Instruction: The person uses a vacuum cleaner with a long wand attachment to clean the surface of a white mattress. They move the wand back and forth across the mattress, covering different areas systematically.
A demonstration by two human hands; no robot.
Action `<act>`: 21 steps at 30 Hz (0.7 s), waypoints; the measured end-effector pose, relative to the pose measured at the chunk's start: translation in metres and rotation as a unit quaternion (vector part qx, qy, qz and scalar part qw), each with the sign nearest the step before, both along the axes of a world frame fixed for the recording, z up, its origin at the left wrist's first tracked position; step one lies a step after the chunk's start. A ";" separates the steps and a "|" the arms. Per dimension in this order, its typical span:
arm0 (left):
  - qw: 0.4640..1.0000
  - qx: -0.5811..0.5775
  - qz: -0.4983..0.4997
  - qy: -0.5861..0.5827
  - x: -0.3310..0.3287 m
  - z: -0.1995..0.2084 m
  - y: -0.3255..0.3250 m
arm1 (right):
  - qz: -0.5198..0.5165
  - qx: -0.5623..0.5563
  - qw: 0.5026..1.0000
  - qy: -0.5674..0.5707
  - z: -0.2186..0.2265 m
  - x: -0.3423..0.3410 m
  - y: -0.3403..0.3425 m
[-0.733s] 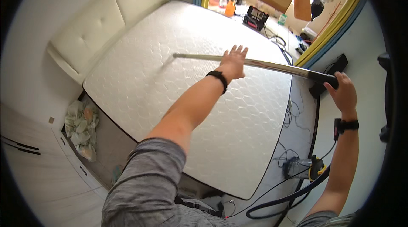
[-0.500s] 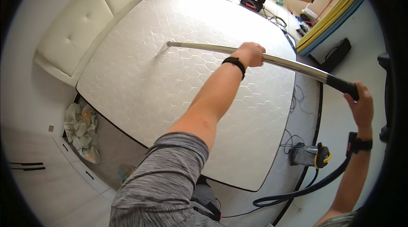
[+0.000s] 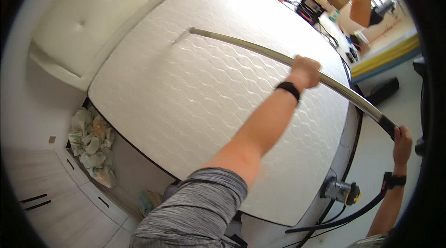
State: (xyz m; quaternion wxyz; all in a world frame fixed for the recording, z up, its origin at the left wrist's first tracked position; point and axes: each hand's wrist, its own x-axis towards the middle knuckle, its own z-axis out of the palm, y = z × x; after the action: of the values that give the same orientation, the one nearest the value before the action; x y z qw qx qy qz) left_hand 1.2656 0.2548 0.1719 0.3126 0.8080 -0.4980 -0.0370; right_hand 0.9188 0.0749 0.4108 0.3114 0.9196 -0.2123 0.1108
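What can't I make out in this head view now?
All in the head view:
Part of the metal tube: hidden by the left hand.
Where the hose meets the tube: hidden by the right hand and forearm.
Headboard top: cut off by upper edge.
Nozzle tip: blurred.

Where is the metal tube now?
In the head view, the metal tube slants from upper left of centre down rightward, mostly over the white mattress.

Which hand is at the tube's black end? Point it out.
The right hand: it is at the black end, while the left hand grips the metal tube farther along.
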 end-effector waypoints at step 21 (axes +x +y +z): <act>0.991 -0.097 0.065 0.068 -0.081 -0.083 0.025 | -0.028 0.141 0.985 -0.095 -0.117 -0.091 0.026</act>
State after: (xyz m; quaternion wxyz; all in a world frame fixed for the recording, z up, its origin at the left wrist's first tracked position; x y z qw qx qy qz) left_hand 1.1844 0.2800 0.0886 0.4245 0.8001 -0.4232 -0.0235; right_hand 0.8283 0.1011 0.2943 0.1596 0.9333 -0.2802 0.1581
